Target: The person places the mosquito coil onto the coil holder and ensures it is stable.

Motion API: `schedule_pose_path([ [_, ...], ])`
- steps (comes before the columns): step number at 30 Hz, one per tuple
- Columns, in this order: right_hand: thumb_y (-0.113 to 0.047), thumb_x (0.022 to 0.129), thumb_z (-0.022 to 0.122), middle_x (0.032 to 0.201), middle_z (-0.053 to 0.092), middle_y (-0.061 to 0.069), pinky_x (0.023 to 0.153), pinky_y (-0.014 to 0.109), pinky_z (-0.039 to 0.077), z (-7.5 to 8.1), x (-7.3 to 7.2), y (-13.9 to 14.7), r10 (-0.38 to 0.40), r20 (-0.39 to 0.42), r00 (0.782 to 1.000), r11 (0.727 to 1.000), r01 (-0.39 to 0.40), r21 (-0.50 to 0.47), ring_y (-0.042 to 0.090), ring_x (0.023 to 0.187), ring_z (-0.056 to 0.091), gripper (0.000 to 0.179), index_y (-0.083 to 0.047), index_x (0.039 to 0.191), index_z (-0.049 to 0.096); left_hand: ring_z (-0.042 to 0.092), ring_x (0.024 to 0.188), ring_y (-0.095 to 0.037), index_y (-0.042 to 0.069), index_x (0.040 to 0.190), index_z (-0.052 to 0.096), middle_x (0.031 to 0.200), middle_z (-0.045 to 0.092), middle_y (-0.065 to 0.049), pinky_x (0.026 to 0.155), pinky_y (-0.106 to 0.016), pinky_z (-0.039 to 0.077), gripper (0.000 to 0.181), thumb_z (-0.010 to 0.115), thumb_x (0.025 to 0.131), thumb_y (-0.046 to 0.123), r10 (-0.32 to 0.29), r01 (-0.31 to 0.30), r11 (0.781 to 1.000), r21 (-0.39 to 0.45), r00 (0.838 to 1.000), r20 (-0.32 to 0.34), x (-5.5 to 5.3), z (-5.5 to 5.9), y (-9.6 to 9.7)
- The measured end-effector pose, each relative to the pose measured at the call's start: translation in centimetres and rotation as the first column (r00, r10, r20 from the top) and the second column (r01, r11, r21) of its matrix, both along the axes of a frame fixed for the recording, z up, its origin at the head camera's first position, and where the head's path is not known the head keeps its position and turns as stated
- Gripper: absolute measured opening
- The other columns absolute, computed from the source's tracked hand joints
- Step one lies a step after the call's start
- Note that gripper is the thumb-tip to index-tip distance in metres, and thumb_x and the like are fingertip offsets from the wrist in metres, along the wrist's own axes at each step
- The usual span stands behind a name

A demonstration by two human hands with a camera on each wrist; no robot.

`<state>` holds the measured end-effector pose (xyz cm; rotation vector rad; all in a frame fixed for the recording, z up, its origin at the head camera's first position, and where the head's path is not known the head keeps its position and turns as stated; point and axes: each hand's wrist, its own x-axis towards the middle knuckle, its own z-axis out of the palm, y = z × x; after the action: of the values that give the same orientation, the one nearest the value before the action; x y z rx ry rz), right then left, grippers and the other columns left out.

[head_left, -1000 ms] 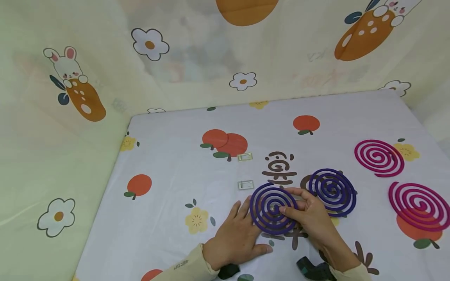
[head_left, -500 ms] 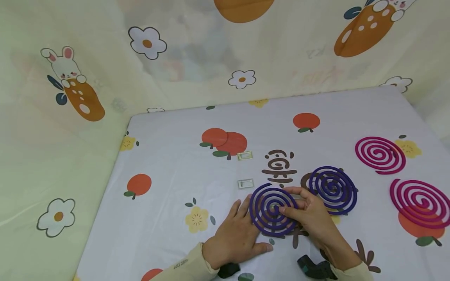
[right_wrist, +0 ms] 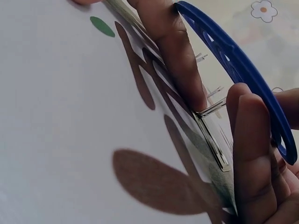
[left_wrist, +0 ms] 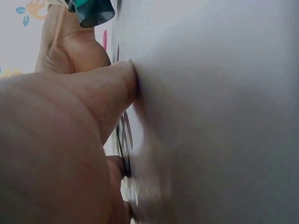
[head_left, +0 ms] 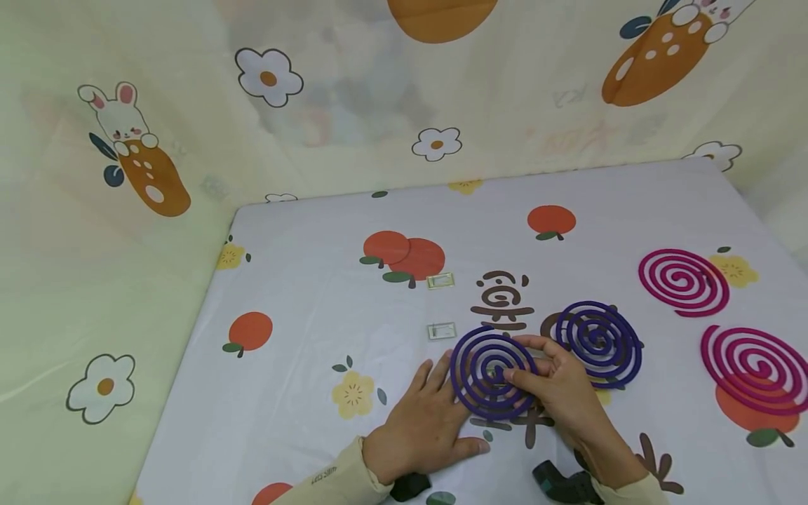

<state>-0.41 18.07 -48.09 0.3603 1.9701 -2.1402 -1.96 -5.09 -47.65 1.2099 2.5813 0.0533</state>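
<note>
My right hand (head_left: 562,393) pinches a dark blue mosquito coil (head_left: 487,372) between thumb and fingers near its centre and right side. In the right wrist view the coil (right_wrist: 233,51) is tilted over a thin metal coil stand (right_wrist: 215,142) with raised prongs. Palm down on the cloth, my left hand (head_left: 429,424) has its fingers stretched out, partly under the coil. One left finger (right_wrist: 180,58) presses at the stand's base, beside the prongs. From the head, the coil mostly covers that stand.
Two small metal stands (head_left: 440,280) lie farther back. To the right are another dark blue coil (head_left: 598,344) and two pink coils, one far (head_left: 684,283) and one near (head_left: 755,369). A fruit-print cloth (head_left: 303,266) covers the table, with a patterned curtain (head_left: 353,105) behind.
The coil in my right hand has shifted very slightly, with small tilts. My left hand has stayed in place.
</note>
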Motion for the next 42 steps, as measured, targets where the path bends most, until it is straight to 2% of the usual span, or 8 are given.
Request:
schedule_pose_path([
  [4,-0.002,0.092,0.077,0.09,0.079,0.007,0.065,0.034,0.063,-0.19,0.0,-0.12,-0.011,-0.014,1.0,1.0,0.011,-0.002,0.017,0.069,0.074,0.059,0.004,0.141,0.046,0.004,0.162,-0.032,0.024,0.169,0.01,0.176,0.003,-0.007,0.128,-0.052,0.017,0.087,0.043,0.102,0.069,0.001,-0.001,1.0,0.001,1.0,0.007,0.02,-0.04,0.0],
  [12,-0.002,0.092,0.077,0.094,0.079,0.009,0.066,0.034,0.063,-0.28,-0.07,-0.1,-0.006,-0.009,1.0,1.0,0.006,0.012,0.018,0.069,0.074,0.059,0.004,0.142,0.046,0.005,0.162,-0.032,0.023,0.169,0.01,0.176,0.003,-0.007,0.127,-0.053,0.018,0.089,0.043,0.101,0.07,-0.001,0.001,1.0,0.003,1.0,-0.009,0.03,-0.19,0.03],
  [22,-0.001,0.092,0.077,0.102,0.08,0.011,0.074,0.033,0.063,-0.3,-0.11,-0.4,-0.004,-0.034,0.999,1.0,0.005,0.022,0.019,0.088,0.077,0.06,0.005,0.142,0.047,0.007,0.161,-0.034,0.023,0.169,0.011,0.176,0.004,-0.007,0.127,-0.053,0.019,0.09,0.045,0.1,0.071,0.008,-0.008,1.0,0.01,1.0,-0.025,0.07,-0.38,0.02],
  [34,-0.002,0.091,0.077,0.108,0.078,0.018,0.075,0.035,0.063,-0.1,-0.14,-0.53,0.006,-0.019,1.0,0.999,-0.006,0.032,0.02,0.092,0.077,0.061,0.003,0.143,0.047,0.005,0.162,-0.032,0.023,0.169,0.01,0.176,0.001,-0.006,0.127,-0.052,0.018,0.091,0.044,0.1,0.071,0.008,-0.008,1.0,-0.003,1.0,-0.024,0.07,-0.25,0.03],
  [42,-0.001,0.091,0.077,0.104,0.078,0.017,0.075,0.034,0.063,-0.02,-0.1,-0.47,0.012,-0.004,1.0,0.999,-0.012,0.038,0.021,0.089,0.078,0.06,0.002,0.143,0.046,0.003,0.162,-0.031,0.024,0.169,0.012,0.176,0.001,-0.005,0.128,-0.052,0.017,0.089,0.043,0.101,0.071,0.006,-0.006,1.0,-0.006,1.0,-0.006,0.02,-0.31,0.08],
])
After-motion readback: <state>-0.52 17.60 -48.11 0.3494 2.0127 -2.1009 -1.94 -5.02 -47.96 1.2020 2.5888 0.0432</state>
